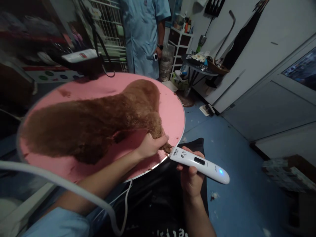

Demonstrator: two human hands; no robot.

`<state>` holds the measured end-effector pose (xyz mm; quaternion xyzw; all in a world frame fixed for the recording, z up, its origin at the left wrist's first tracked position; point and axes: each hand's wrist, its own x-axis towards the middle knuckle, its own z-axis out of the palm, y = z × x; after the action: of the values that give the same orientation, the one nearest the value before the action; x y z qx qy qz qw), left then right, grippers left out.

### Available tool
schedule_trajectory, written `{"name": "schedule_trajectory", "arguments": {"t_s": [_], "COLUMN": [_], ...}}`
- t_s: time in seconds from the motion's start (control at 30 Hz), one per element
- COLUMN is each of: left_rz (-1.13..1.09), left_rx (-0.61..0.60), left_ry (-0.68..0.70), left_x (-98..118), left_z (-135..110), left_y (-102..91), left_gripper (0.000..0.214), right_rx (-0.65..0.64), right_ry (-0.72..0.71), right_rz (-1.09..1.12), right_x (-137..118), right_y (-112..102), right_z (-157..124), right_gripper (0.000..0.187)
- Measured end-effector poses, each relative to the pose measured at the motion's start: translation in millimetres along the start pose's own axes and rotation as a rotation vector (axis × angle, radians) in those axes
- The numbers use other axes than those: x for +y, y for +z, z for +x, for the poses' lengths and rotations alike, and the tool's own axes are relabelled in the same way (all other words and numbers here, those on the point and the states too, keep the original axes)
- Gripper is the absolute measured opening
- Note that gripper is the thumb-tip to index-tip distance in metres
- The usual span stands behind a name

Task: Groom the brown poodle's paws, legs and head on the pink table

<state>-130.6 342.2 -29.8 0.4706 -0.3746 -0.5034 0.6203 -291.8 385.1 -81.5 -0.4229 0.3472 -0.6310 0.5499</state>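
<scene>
A brown curly-coated dog [93,118] lies across a round pink grooming table [170,112]. My left hand [150,144] is closed around the dog's paw [166,147] at the table's near edge. My right hand [191,174] grips a white electric trimmer [199,161] with a lit blue light. The trimmer's head touches the held paw.
A person in a light blue coat [143,33] stands behind the table. A white hose [74,191] curves across the lower left. A wire cage [111,29], a small cluttered side table [197,64], shelves [180,42] and a white door [266,108] surround the blue floor [234,148].
</scene>
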Motion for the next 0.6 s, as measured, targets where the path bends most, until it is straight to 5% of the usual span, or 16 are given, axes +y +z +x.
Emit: {"name": "schedule_trajectory", "arguments": {"t_s": [0.6], "left_rz": [0.274], "left_rx": [0.031], "left_ry": [0.043], "left_x": [0.0], "left_z": [-2.2], "left_y": [-3.0], "left_gripper": [0.024], "right_rx": [0.072], "right_ry": [-0.112], "right_rz": [0.073], "right_x": [13.4], "right_y": [23.1], "right_z": [-4.9], "right_gripper": [0.054]}}
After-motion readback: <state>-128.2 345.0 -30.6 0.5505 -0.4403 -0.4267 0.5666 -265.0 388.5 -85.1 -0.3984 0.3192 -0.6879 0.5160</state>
